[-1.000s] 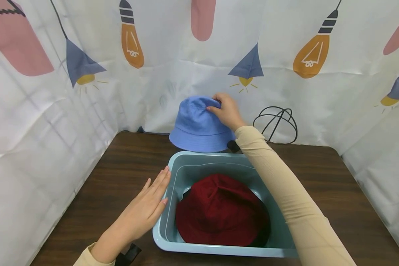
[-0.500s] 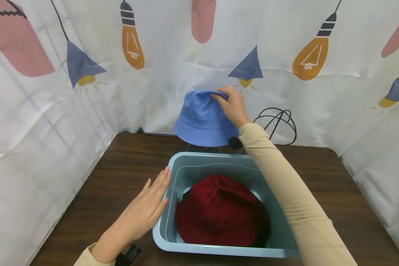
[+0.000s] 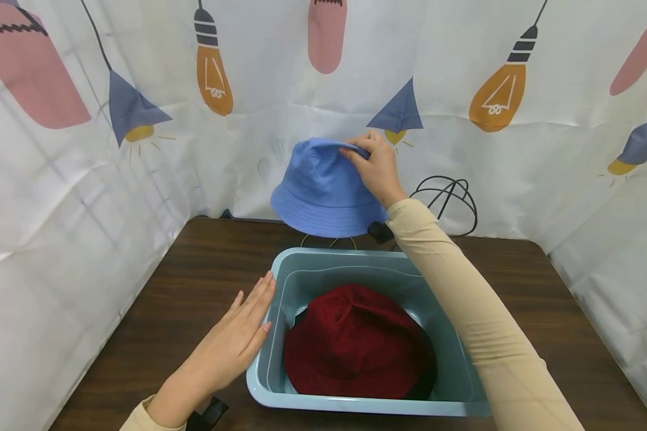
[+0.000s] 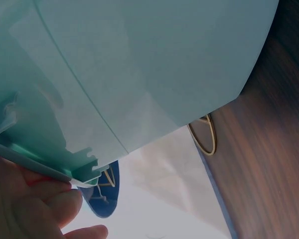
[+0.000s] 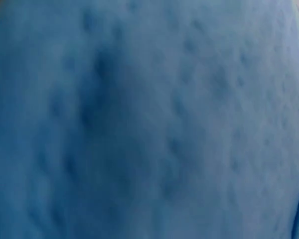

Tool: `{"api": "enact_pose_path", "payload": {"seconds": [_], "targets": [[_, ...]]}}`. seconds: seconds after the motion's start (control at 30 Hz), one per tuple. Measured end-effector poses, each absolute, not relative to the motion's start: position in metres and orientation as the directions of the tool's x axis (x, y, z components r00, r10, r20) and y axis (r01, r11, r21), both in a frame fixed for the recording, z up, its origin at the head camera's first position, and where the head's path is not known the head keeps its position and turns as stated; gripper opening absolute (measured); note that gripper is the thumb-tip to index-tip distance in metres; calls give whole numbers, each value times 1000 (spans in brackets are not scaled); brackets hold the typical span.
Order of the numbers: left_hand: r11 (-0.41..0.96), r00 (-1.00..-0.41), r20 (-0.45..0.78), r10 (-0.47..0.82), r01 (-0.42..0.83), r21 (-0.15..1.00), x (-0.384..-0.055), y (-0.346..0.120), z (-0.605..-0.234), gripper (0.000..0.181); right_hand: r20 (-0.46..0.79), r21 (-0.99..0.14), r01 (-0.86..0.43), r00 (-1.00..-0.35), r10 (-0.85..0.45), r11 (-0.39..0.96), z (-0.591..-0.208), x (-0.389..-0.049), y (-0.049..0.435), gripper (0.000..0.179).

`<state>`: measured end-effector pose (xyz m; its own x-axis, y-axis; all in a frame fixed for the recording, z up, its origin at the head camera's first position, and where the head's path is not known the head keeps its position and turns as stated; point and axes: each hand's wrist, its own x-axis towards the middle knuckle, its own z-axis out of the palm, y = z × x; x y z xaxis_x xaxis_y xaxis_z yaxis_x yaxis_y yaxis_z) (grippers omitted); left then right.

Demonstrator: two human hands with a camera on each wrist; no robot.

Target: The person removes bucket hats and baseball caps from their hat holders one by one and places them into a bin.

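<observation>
My right hand (image 3: 376, 167) pinches the crown of a light-blue bucket hat (image 3: 326, 194) behind the basin, brim downward. Its blue cloth (image 5: 154, 119) fills the right wrist view, blurred. Thin gold wire loops (image 3: 331, 242) show under the brim; the rest of that wire piece is hidden. A dark red bucket hat (image 3: 356, 341) lies in the pale blue plastic basin (image 3: 366, 406), with something dark partly covered beneath it. My left hand (image 3: 232, 332) rests with straight fingers against the basin's left rim. In the left wrist view, its fingers (image 4: 65, 204) are by the basin's edge.
A black wire dome stand (image 3: 450, 200) is at the back right, partly behind my right arm. The basin sits on a dark wooden table (image 3: 194, 275). White printed cloth (image 3: 280, 78) hangs at the back and sides.
My right hand has lifted the blue hat, first up and slightly right, then a little left. Gold wire has come into sight below the brim. The left hand stays at the rim.
</observation>
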<state>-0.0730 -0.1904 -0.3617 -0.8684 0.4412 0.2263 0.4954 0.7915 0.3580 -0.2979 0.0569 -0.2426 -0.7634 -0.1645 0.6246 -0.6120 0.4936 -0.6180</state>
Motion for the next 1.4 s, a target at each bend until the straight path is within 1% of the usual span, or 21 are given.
{"api": "enact_pose_path", "payload": {"seconds": [0.2,0.37,0.63,0.77,0.87,0.93,1.0,1.07,1.2,1.4], "targets": [[797,-871,224,438,491,351,-72,-191,-362,62,633,-594,-642,-745,-211,485,-241,-297,63,17],[798,-868,241,434,495,344,-72,-191,-362,62,617,-561,-672,-729,-296,484,-239,-297,69,14],[796,-862,263,434,504,336,-71,-190,-363,61,546,-564,-670,-741,-391,482,-236,-296,75,13],[796,-858,272,436,508,329,-71,-189,-363,61,519,-563,-674,-739,-430,479,-235,-295,79,17],[796,-859,269,435,507,330,-71,-189,-362,60,494,-558,-669,-744,-451,491,-233,-295,82,26],[797,-861,265,435,505,333,-70,-189,-362,60,477,-553,-661,-750,-458,507,-232,-295,83,32],[797,-863,260,433,501,338,-70,-189,-361,60,472,-540,-659,-753,-459,524,-231,-295,84,34],[798,-865,257,432,499,338,-70,-190,-361,60,483,-528,-662,-749,-453,532,-232,-295,84,29],[797,-865,254,433,499,341,-71,-190,-361,61,543,-509,-679,-730,-415,529,-232,-292,85,21],[797,-863,252,438,503,335,-71,-189,-361,61,591,-535,-695,-714,-376,480,-231,-290,89,17]]}}
